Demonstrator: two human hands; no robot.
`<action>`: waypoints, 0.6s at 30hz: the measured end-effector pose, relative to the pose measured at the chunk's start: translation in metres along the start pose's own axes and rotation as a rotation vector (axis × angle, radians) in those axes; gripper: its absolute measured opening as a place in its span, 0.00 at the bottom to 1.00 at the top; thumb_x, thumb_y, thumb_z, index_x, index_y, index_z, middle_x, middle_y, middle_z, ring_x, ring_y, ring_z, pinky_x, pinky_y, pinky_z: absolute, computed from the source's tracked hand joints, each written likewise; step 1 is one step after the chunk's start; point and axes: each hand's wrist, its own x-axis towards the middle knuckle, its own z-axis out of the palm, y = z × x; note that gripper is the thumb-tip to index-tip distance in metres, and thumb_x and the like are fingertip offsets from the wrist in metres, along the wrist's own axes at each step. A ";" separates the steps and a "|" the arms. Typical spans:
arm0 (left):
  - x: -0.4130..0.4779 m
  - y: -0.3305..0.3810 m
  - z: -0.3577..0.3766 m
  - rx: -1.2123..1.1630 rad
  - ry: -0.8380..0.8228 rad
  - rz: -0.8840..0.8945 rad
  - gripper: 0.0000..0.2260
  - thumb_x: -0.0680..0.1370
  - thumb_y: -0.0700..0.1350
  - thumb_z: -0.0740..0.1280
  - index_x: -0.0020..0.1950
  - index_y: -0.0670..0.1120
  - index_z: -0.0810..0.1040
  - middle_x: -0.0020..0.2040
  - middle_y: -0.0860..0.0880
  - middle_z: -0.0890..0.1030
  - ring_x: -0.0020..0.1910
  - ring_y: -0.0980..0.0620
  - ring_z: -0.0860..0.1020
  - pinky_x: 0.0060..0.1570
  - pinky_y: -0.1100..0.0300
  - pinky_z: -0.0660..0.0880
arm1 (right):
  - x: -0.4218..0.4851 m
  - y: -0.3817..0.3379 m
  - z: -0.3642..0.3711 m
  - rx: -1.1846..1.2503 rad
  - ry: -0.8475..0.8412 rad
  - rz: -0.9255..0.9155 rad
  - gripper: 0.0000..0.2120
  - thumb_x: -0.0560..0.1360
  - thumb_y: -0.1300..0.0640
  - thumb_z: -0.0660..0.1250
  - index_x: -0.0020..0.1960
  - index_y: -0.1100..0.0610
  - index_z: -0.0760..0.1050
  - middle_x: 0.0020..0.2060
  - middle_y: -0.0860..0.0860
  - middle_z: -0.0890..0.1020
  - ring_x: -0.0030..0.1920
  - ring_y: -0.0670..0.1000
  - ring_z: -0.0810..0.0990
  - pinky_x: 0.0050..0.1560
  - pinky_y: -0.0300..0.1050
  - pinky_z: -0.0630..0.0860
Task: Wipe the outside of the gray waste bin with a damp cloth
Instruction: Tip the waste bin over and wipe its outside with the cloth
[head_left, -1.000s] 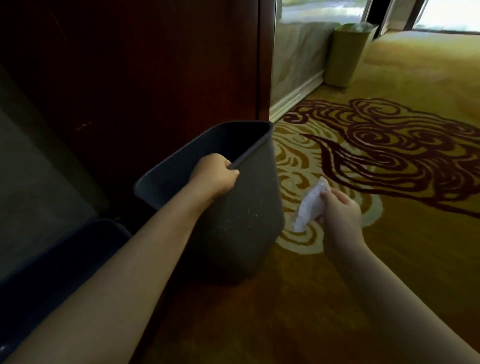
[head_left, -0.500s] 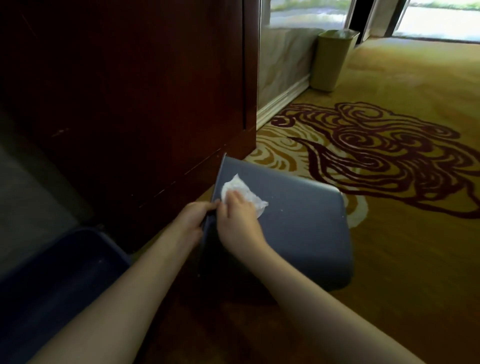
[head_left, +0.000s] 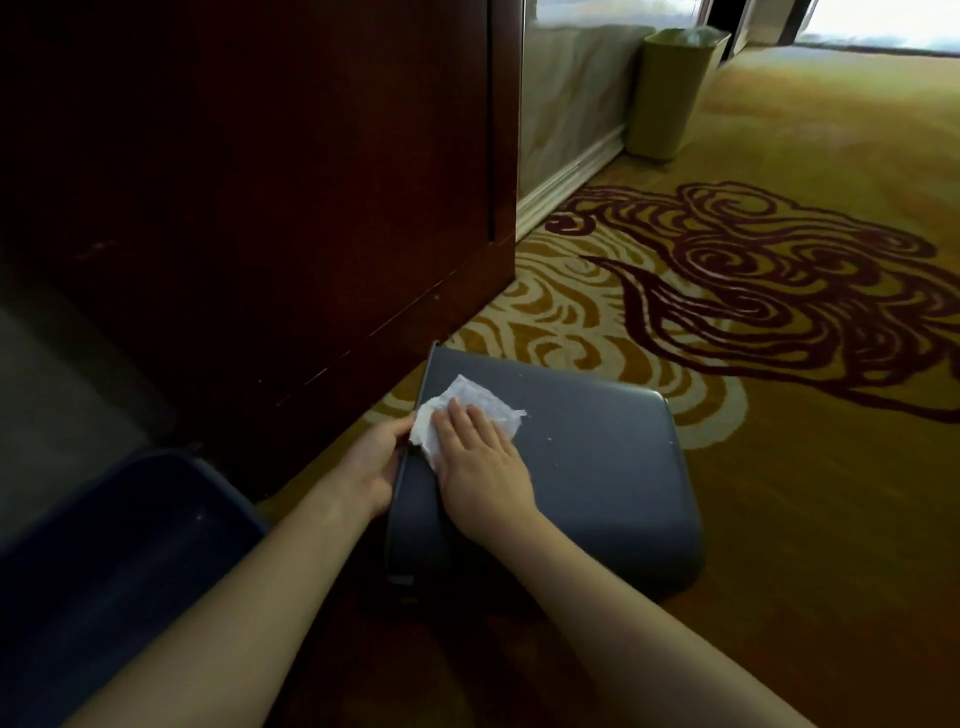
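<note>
The gray waste bin (head_left: 587, 467) lies on its side on the patterned carpet, its open rim toward me on the left and its base pointing right. My left hand (head_left: 371, 462) grips the rim at the bin's left edge. My right hand (head_left: 480, 462) lies flat on the bin's upper side wall, fingers spread, pressing a crumpled white cloth (head_left: 470, 413) against it. Part of the cloth is hidden under my fingers. A few pale specks dot the wall to the right of the cloth.
A dark wooden cabinet (head_left: 311, 182) stands just behind and to the left of the bin. A dark blue bin (head_left: 119, 545) sits at the lower left. A tan waste bin (head_left: 670, 93) stands by the far wall. Carpet stretches to the right.
The bin went from upright, held by its rim, to lying on its side. My right hand brought the cloth onto the side wall and now lies flatter, the cloth spread wider.
</note>
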 end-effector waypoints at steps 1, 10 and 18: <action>0.002 -0.001 0.000 0.003 0.028 -0.014 0.12 0.79 0.45 0.58 0.45 0.43 0.80 0.32 0.45 0.85 0.36 0.48 0.82 0.42 0.54 0.77 | -0.002 0.009 -0.002 -0.001 0.007 0.037 0.25 0.80 0.53 0.47 0.75 0.54 0.45 0.76 0.53 0.48 0.76 0.52 0.44 0.71 0.47 0.39; 0.002 0.001 -0.003 0.057 0.067 -0.060 0.09 0.78 0.47 0.61 0.53 0.44 0.76 0.47 0.43 0.81 0.47 0.45 0.79 0.41 0.50 0.75 | -0.043 0.121 -0.037 -0.006 -0.013 0.511 0.24 0.81 0.49 0.41 0.75 0.52 0.44 0.77 0.51 0.47 0.75 0.48 0.44 0.71 0.45 0.39; 0.002 0.000 -0.003 0.058 0.060 -0.054 0.10 0.78 0.47 0.60 0.55 0.45 0.76 0.51 0.42 0.80 0.52 0.44 0.78 0.49 0.48 0.75 | -0.048 0.130 -0.063 0.278 0.504 0.632 0.14 0.79 0.60 0.55 0.61 0.56 0.74 0.58 0.56 0.79 0.59 0.56 0.76 0.56 0.51 0.72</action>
